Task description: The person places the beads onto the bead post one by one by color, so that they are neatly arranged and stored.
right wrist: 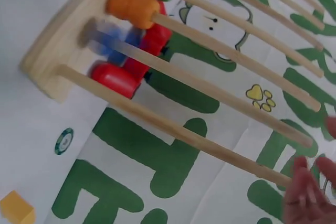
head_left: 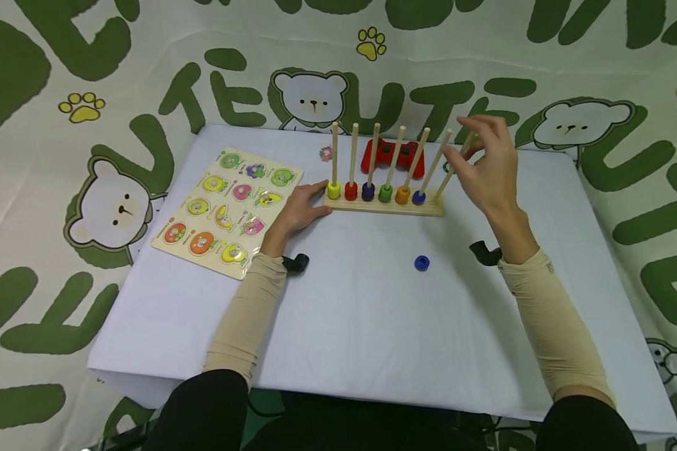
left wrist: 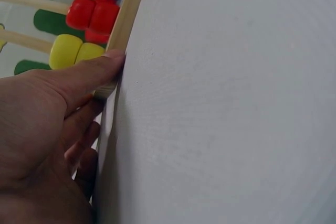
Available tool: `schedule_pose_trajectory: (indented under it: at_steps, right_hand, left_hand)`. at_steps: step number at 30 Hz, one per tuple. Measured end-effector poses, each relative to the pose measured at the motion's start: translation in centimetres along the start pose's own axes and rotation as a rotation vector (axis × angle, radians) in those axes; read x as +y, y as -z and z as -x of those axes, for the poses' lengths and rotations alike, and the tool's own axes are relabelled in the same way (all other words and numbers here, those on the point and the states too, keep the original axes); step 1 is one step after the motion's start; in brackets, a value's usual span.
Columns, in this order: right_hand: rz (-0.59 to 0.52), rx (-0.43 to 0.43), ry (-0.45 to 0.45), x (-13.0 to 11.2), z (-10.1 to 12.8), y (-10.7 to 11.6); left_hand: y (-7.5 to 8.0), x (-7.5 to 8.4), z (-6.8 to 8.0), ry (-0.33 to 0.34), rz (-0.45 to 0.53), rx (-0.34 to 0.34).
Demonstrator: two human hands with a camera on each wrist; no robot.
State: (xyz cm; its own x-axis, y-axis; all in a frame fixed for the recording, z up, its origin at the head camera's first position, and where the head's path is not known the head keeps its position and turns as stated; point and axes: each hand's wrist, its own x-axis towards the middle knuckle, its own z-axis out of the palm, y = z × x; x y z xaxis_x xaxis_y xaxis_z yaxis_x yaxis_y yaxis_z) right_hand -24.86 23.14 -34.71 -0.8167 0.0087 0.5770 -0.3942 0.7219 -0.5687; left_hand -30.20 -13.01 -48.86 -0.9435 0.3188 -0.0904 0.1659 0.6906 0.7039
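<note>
A wooden bead stacker with a row of upright pegs stands at the back of the table. My left hand grips the left end of its base, thumb along the front edge and fingers behind it, as the left wrist view shows. Yellow beads, red, dark blue, green and orange beads sit low on successive pegs. On the sixth peg, the blue bead is blurred near the base; the rightmost peg is bare. Beside the tops of the right-hand pegs, my right hand holds nothing, thumb and fingers apart. A loose blue bead lies in front.
A fruit puzzle board lies to the left. Behind the stacker are a red game controller and a small pink piece. The right wrist view shows a green-and-white disc and an orange block.
</note>
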Motion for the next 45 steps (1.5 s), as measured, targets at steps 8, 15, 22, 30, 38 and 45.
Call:
schedule_pose_trajectory:
  at_steps: [8,15,22,30,38,45]
  right_hand:
    - [0.082,-0.325,0.063,0.7,5.3,0.7]
    - [0.114,-0.930,-0.061,2.9,9.7,-0.2]
    - [0.051,-0.960,-0.023,3.6,11.2,-1.1]
    - [0.058,-0.722,0.011,1.9,9.0,-0.1]
    - [0.009,-0.246,0.056,-0.3,4.3,1.8]
    - [0.040,-0.044,0.094,-0.9,0.8,1.9]
  left_hand:
    - [-0.1,0.1,-0.3,-0.020,-0.001,0.006]
    - [-0.1,0.0,-0.5,-0.033,0.001,0.008]
    - [-0.2,0.0,-0.6,-0.028,0.013,0.007]
    - [-0.2,0.1,-0.4,-0.026,0.012,0.006]
    - [-0.3,0.1,-0.3,-0.019,0.008,-0.004]
    - [-0.1,0.1,0.0,-0.013,0.006,0.002]
